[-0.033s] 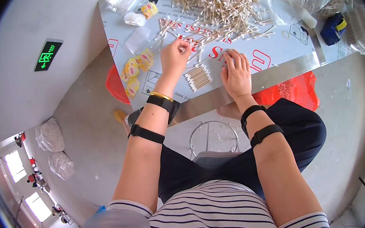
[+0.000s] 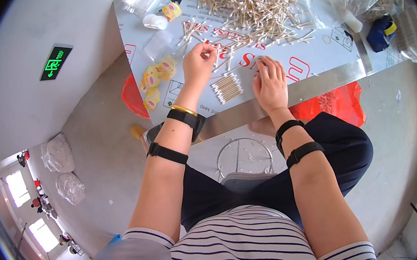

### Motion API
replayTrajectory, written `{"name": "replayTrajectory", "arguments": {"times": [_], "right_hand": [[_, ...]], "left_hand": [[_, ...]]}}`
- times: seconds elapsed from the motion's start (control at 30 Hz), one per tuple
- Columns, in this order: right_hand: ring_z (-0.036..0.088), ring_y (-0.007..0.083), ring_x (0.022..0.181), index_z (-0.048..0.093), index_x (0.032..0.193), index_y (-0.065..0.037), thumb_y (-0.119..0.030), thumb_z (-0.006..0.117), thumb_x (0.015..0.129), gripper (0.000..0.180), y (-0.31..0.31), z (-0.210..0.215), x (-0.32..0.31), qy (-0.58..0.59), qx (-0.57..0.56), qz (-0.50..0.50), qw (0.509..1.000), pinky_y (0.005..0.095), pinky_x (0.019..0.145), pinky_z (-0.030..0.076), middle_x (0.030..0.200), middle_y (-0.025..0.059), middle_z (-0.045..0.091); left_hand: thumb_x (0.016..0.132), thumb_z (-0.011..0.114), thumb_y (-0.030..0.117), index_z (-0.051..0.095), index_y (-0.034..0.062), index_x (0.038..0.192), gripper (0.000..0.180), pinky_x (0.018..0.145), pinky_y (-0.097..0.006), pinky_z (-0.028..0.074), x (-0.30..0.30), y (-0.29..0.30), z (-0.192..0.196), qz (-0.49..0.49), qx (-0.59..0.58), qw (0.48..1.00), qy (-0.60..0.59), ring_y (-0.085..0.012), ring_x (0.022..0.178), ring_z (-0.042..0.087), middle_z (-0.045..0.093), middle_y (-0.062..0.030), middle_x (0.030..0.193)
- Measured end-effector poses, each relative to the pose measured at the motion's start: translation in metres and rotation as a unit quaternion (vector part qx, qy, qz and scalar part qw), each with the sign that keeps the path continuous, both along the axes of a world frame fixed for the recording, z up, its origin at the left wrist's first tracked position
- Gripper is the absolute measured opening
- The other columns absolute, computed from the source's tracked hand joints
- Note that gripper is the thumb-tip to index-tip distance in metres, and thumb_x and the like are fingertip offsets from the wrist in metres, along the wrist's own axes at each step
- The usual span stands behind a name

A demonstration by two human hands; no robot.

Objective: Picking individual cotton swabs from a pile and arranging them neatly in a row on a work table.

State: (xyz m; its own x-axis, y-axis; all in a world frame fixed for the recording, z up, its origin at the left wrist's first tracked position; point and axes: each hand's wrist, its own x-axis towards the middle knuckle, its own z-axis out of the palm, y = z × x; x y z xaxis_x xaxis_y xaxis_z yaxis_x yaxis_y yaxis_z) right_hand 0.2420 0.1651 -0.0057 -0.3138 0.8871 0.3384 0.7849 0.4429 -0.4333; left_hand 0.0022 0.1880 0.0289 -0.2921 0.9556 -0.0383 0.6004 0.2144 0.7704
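Observation:
My left hand [image 2: 198,62] is over the table with thumb and forefinger pinched together, and a cotton swab [image 2: 217,57] shows at the fingertips. Flat on the tabletop, my right hand [image 2: 270,83] has its fingers stretched out. Between my hands, toward the near edge, a neat row of cotton swabs [image 2: 227,88] lies side by side. Several loose cotton swabs [image 2: 229,36] are scattered beyond my left hand. Farther back rises a big heap of cotton swabs [image 2: 251,3].
Yellow printed packets [image 2: 151,80] and a clear plastic box [image 2: 158,45] lie left of my left hand. A clear plastic bag [image 2: 342,1] and a blue tape dispenser [image 2: 381,33] are at the right. A red bag [image 2: 338,106] hangs below the metal table edge [image 2: 315,83].

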Motion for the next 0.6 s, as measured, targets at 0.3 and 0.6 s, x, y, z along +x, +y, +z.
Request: {"name": "replayTrajectory", "arguments": {"times": [0.3,0.6], "right_hand": [[0.046,0.0293,0.142,0.06,0.134,-0.006,-0.017,0.061,0.094,0.042,-0.003,-0.001,0.003,-0.002,0.008,0.002,1.0,0.0486,0.125,0.032,0.145,0.0104,0.055],[0.065,0.0146,0.095,0.072,0.117,-0.003,-0.018,0.072,0.099,0.024,-0.015,0.091,-0.023,0.502,-0.359,0.151,0.772,0.03,0.089,0.05,0.102,0.0048,0.071]], "left_hand": [[0.094,0.079,0.011,0.074,0.0024,0.116,0.024,0.078,-0.02,0.048,0.012,-0.069,0.104,0.044,0.132,0.925,-0.354,-0.0042,0.085,0.061,0.073,0.0007,0.099],[0.098,0.074,0.008,0.072,-0.0019,0.117,0.021,0.093,-0.025,0.052,0.038,-0.171,0.183,0.026,0.159,0.897,-0.411,-0.0116,0.103,0.07,0.075,-0.0067,0.108]]}}
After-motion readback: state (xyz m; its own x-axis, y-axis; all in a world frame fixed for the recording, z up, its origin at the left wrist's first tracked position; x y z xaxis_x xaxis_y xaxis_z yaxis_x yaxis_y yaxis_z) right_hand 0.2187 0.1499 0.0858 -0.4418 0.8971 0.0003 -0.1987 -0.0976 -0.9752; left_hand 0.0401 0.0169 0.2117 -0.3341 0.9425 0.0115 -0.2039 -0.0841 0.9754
